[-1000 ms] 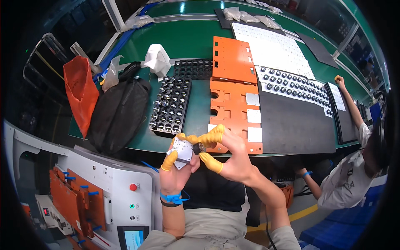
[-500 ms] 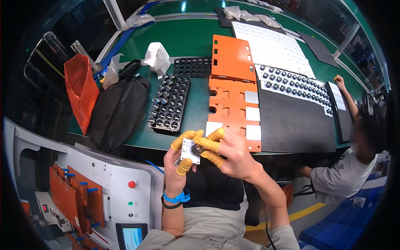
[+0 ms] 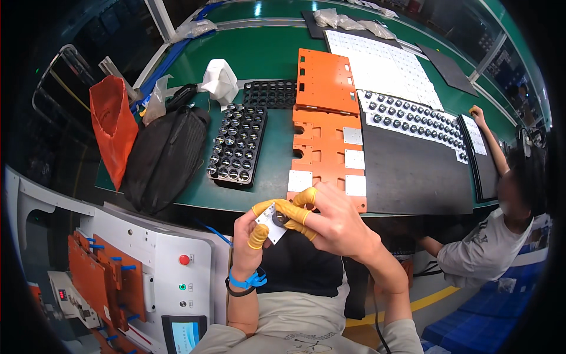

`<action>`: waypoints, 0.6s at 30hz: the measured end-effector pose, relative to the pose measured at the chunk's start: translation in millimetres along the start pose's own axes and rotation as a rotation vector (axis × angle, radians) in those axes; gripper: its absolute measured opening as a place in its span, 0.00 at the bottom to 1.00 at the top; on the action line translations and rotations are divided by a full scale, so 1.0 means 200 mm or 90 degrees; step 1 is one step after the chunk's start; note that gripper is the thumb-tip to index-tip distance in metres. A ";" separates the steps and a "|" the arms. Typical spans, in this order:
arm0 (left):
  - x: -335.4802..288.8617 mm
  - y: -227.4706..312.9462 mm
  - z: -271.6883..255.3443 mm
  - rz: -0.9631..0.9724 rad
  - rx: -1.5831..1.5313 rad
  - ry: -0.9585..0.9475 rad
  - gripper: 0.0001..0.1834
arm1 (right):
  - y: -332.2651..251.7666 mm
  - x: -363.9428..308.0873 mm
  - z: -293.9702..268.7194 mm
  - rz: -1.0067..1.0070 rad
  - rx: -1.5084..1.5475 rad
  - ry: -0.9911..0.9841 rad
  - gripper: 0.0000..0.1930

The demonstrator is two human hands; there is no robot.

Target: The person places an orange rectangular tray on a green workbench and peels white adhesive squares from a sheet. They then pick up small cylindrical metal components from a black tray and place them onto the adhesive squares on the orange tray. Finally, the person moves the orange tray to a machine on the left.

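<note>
Head view: small square silvery plate (image 3: 272, 224), dark round centre.

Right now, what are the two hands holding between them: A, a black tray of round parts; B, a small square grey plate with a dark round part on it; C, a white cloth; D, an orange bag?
B: the left hand and right hand, in yellow finger cots, pinch a small grey plate with a dark round part on it.
</note>
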State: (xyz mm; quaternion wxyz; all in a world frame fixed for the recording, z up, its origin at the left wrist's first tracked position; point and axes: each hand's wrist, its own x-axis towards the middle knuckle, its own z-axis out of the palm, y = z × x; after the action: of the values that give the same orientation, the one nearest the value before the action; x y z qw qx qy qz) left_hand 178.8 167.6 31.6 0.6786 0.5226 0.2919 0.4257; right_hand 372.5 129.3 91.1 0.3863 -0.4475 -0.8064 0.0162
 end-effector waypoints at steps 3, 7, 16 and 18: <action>0.00 0.03 0.01 -0.014 0.006 -0.006 0.44 | 0.01 -0.01 0.01 0.010 0.009 -0.002 0.13; 0.01 0.02 -0.01 -0.031 -0.037 -0.042 0.40 | 0.02 -0.01 0.00 -0.007 0.015 -0.005 0.11; 0.11 0.09 0.10 -0.061 -0.101 0.044 0.30 | 0.00 0.00 -0.01 0.079 -0.039 -0.025 0.24; 0.14 0.14 0.13 -0.063 -0.073 0.031 0.28 | 0.01 -0.01 -0.02 0.081 -0.071 -0.010 0.23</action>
State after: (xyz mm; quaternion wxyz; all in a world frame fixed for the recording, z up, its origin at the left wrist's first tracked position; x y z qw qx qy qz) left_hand 205.7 183.4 66.6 0.7203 0.4572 0.3094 0.4200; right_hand 375.7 128.1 92.3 0.3529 -0.5186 -0.7788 -0.0010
